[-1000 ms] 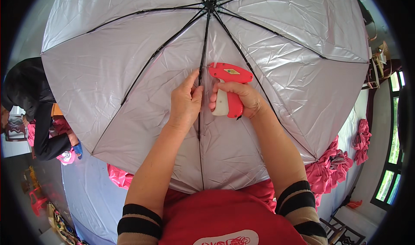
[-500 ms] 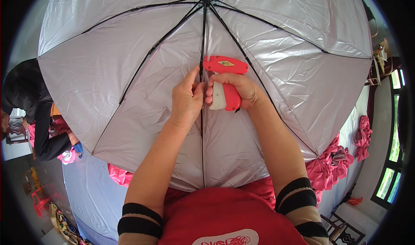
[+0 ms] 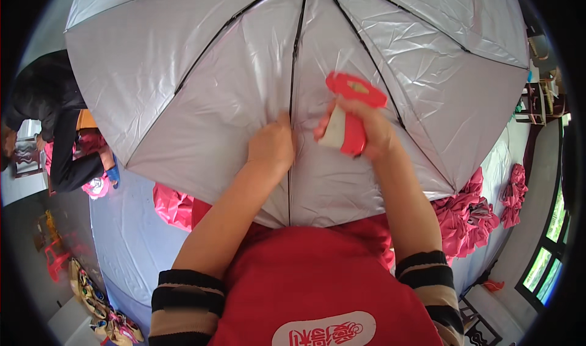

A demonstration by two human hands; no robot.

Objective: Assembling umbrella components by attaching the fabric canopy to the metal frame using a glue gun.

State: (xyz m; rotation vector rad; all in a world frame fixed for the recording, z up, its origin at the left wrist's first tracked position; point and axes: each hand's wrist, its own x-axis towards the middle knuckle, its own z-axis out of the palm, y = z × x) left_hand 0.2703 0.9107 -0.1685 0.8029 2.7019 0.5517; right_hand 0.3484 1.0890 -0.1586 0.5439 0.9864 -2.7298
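Observation:
An open umbrella with a silver-grey underside (image 3: 213, 126) spreads out in front of me, its black ribs fanning from the top of the view. My left hand (image 3: 271, 147) is closed at the middle umbrella rib (image 3: 296, 47), toward its near end. Its fingertips are blurred and partly hidden. In my right hand (image 3: 377, 129) is a red-and-white hand-held tool (image 3: 359, 91) with a red head and a pale grip. My fingers wrap around that grip. The tool is tilted and smeared by motion, apart from the rib and to its right.
Bunched pink-red fabric (image 3: 467, 221) lies to the right, with more pink fabric (image 3: 174, 207) at the left under the canopy. A pale blue surface (image 3: 128, 242) extends below. At the far left sits another person in black (image 3: 46, 96). A red stool (image 3: 57, 262) stands at lower left.
The canopy has shifted away from me. My right hand has drawn the tool off to the right of the rib. My left hand has slid nearer along the rib and closed.

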